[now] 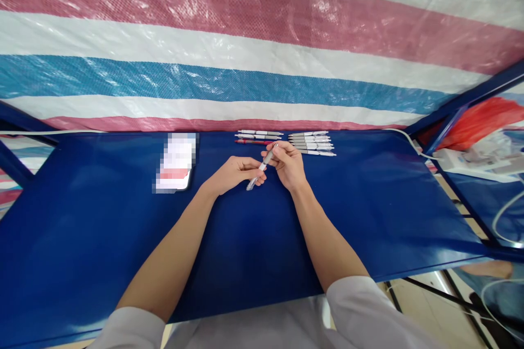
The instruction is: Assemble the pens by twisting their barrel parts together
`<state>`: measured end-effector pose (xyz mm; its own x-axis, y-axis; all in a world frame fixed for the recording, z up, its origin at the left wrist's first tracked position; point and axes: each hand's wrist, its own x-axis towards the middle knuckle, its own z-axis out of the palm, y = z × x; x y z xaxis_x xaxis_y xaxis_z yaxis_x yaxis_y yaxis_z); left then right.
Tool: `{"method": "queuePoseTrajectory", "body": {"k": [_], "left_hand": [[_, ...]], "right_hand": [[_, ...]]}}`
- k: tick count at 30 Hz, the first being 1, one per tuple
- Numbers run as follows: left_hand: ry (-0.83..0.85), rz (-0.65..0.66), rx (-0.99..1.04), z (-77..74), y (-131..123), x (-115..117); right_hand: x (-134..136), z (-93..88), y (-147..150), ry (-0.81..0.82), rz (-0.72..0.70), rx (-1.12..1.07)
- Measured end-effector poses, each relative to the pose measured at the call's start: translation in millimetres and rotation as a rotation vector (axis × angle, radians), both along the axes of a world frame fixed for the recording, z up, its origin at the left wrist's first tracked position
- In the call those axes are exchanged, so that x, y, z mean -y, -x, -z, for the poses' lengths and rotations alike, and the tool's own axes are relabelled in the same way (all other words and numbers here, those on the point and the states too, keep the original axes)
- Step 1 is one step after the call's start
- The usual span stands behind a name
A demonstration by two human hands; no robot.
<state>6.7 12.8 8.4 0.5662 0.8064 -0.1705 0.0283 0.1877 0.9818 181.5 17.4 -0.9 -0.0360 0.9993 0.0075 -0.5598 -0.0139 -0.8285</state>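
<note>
grip: left hand (233, 175) and right hand (292, 169) both pinching one pen (262, 166) | at frame centre, over blue desk (245, 262) | risk: uneven fingertip pressure could let it twist loose and drop

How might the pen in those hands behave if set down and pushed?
The held pen is probably light and stiff, being slim and straight. It could roll, since the blue tabletop looks flat and smooth. Its shiny lower end may prove slippery.
</note>
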Motion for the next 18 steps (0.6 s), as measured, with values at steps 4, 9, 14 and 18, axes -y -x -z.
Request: {"method": "queuePoseTrajectory", "body": {"k": [4, 9, 14, 18], "left_hand": [[-0.055, -0.085, -0.033, 1.7, -6, 4], [-0.148, -0.183, -0.080, 8.6, -11, 8], [-0.153, -0.204, -0.094, 6.5, -12, 9], [-0.103, -0.081, -0.044, -0.7, -5, 7]], "right_hand": [[-2, 1.1, 1, 0.018, 0.083, -0.050], [-1, 1.0, 3, 0.043, 0.144, -0.067], [1, 0.2, 1, 0.058, 0.118, -0.059], [2, 0.1, -1, 0.038, 0.034, -0.021]]}}
